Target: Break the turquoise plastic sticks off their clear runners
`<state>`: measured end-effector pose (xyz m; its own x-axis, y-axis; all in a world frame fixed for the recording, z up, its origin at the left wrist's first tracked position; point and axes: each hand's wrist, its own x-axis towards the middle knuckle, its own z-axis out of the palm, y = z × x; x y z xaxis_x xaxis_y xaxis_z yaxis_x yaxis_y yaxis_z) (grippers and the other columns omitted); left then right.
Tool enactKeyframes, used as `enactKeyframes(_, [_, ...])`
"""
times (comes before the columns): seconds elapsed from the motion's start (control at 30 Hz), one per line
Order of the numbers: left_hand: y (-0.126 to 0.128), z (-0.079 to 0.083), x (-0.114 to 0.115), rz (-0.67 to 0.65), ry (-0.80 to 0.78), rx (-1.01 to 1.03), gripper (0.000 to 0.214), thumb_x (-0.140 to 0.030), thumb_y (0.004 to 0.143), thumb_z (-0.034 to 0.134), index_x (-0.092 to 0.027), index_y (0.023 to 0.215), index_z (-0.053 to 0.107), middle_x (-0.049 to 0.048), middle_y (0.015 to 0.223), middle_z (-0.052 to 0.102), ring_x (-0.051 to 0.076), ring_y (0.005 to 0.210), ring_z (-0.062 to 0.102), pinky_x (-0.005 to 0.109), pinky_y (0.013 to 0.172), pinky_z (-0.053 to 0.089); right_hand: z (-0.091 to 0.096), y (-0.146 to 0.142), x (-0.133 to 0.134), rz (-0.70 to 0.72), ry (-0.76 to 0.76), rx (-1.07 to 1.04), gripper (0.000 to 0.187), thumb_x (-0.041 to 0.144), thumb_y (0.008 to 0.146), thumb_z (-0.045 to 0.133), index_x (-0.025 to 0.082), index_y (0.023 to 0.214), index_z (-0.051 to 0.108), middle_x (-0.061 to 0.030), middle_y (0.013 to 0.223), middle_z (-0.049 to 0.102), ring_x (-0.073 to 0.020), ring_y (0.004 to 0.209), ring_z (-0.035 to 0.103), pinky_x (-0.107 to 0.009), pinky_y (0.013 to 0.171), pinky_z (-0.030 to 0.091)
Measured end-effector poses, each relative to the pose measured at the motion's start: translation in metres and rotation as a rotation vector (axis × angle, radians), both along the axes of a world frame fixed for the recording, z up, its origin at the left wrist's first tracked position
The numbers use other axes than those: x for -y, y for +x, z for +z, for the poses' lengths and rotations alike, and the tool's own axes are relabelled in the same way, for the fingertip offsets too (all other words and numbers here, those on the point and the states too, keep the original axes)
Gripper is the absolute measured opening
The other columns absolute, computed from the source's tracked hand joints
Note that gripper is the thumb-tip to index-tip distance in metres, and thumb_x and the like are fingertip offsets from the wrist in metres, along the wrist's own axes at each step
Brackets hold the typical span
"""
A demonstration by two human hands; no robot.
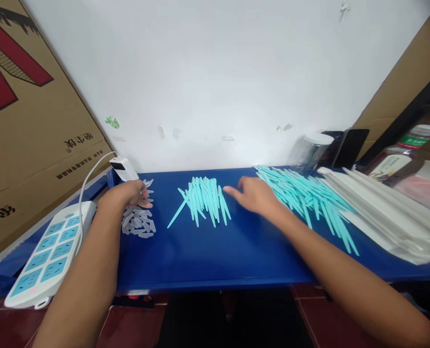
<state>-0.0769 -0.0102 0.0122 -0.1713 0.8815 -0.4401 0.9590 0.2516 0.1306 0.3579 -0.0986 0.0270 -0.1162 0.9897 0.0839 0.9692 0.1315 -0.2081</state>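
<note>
1. Bare forearms (340, 270), nearest the camera, stretch over a blue table (207, 263), one from 7 o'clock in the view and the other from 4 o'clock.

2. At the end of one, the person's left hand (133, 193) bends down over a spread of small translucent plastic pieces (138, 223). Most of these lie at 6 o'clock from it, with a few at 1 o'clock. Its fingers curl inward; whether they pinch a piece cannot be told.

3. The person's right hand (255, 194) is released, low over the table, its thumb spread away from the fingers and pointing to 9 o'clock.

4. Just beside that thumb, at 9 o'clock, lies a small bunch of turquoise sticks (205, 198), roughly side by side, one slanting out at its left. From the left hand this bunch is at 3 o'clock.

5. At 3 o'clock from the right hand, and near it, a larger turquoise pile (305, 193) fans out untidily.

6. Farther out, a white power strip (51, 253) sits at 8 o'clock from the left hand; a white-lidded jar (312, 151) stands at 2 o'clock from the right.
</note>
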Motion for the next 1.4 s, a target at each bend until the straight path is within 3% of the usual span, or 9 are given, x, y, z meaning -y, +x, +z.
enactKeyframes(0.1, [0.006,0.001,0.002,-0.024,0.025,0.021,0.068,-0.062,0.047,0.092,-0.020,0.096,0.071,0.0116,0.075,0.075,0.032,0.071,0.072,0.034,0.057,0.053,-0.015,-0.034,0.004,0.046,-0.071,-0.044,0.092,0.088,0.093,0.025,0.008,0.115,0.065,-0.0275,0.107,0.071,-0.0389,0.095,0.070,-0.043,0.074,0.052])
enactKeyframes(0.17, [0.014,0.004,0.004,-0.040,0.036,0.038,0.060,-0.061,0.049,0.090,-0.021,0.088,0.070,0.0112,0.070,0.074,0.032,0.070,0.072,0.034,0.056,0.051,-0.022,-0.048,0.005,0.065,-0.079,-0.031,0.095,0.088,0.092,0.026,0.005,0.122,0.062,-0.0311,0.113,0.068,-0.0421,0.102,0.069,-0.046,0.078,0.053])
enactKeyframes(0.3, [0.026,0.008,0.008,-0.053,0.055,0.048,0.049,-0.058,0.051,0.088,-0.022,0.075,0.067,0.0106,0.066,0.071,0.030,0.066,0.071,0.034,0.055,0.049,-0.024,-0.054,0.000,0.097,-0.133,0.010,0.072,0.067,0.101,0.038,0.003,0.129,0.058,-0.0321,0.121,0.066,-0.0425,0.110,0.068,-0.047,0.084,0.054])
enactKeyframes(0.43, [0.031,0.012,0.011,-0.089,0.071,0.020,0.050,-0.060,0.052,0.088,-0.021,0.077,0.068,0.0111,0.068,0.073,0.030,0.064,0.071,0.033,0.055,0.047,-0.021,-0.050,0.000,0.109,-0.198,0.034,0.047,0.041,0.104,0.042,0.003,0.127,0.058,-0.0316,0.123,0.066,-0.0425,0.112,0.068,-0.045,0.082,0.053])
enactKeyframes(0.57, [0.039,0.015,0.016,-0.142,0.071,0.031,0.054,-0.064,0.052,0.086,-0.022,0.083,0.070,0.0090,0.069,0.074,0.029,0.066,0.072,0.032,0.055,0.045,-0.020,-0.043,0.002,0.116,-0.202,0.035,0.034,0.031,0.103,0.044,0.005,0.121,0.058,-0.0292,0.118,0.069,-0.0426,0.110,0.069,-0.042,0.080,0.050])
enactKeyframes(0.77, [0.054,0.020,0.022,-0.195,0.135,0.000,0.053,-0.068,0.060,0.081,-0.023,0.086,0.070,0.0069,0.067,0.075,0.027,0.066,0.072,0.031,0.056,0.044,-0.015,-0.011,-0.007,0.217,-0.197,-0.056,0.028,0.038,0.110,0.033,0.017,0.105,0.051,-0.0169,0.097,0.072,-0.0278,0.082,0.069,-0.033,0.066,0.043])
enactKeyframes(0.97, [0.057,0.027,0.026,-0.180,0.186,-0.019,0.051,-0.066,0.065,0.078,-0.022,0.089,0.070,0.0083,0.075,0.077,0.027,0.069,0.073,0.031,0.056,0.044,-0.009,0.018,-0.018,0.411,-0.394,-0.468,0.029,0.044,0.111,0.035,0.024,0.090,0.036,-0.0039,0.085,0.064,-0.0137,0.057,0.056,-0.026,0.052,0.043])
enactKeyframes(1.23, [0.041,0.025,0.017,-0.196,0.520,-0.180,0.042,-0.055,0.085,0.066,-0.020,0.106,0.073,0.0139,0.104,0.078,0.029,0.090,0.072,0.031,0.064,0.044,-0.010,0.032,-0.025,0.531,-0.365,-0.539,0.032,0.051,0.106,0.045,0.021,0.094,0.046,-0.0006,0.083,0.055,-0.0142,0.069,0.051,-0.027,0.062,0.044])
enactKeyframes(1.4, [0.033,0.026,0.017,-0.191,0.481,-0.126,0.042,-0.055,0.076,0.072,-0.021,0.100,0.074,0.0111,0.099,0.078,0.028,0.087,0.072,0.031,0.065,0.045,-0.012,0.032,-0.025,0.533,-0.448,-0.629,0.035,0.055,0.105,0.047,0.021,0.095,0.046,0.0022,0.080,0.049,-0.0120,0.065,0.044,-0.024,0.056,0.039])
